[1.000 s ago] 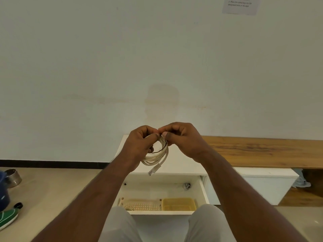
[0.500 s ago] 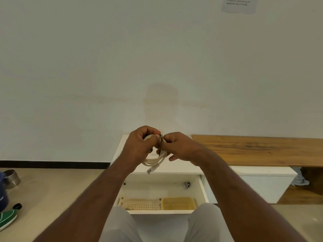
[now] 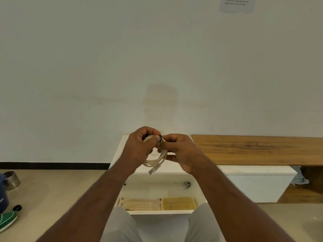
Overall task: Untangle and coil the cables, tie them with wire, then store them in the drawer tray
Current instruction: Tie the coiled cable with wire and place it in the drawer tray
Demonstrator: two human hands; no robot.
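A cream coiled cable hangs between my hands above the open white drawer; its clear plug dangles at the bottom. My left hand grips the top of the coil. My right hand pinches a dark wire tie at the coil's top, fingertips touching the left thumb. Inside the drawer sit a pink perforated tray holding another pale cable and a yellow tray beside it.
A wooden bench top runs to the right over a white cabinet. On the floor at left are a steel bowl, a green shoe and a dark blue object. My knees frame the drawer front.
My right hand slid lower and its fingers spread along the coil's right side. The coil hangs a little lower, and the wire tie stays pinched at the top.
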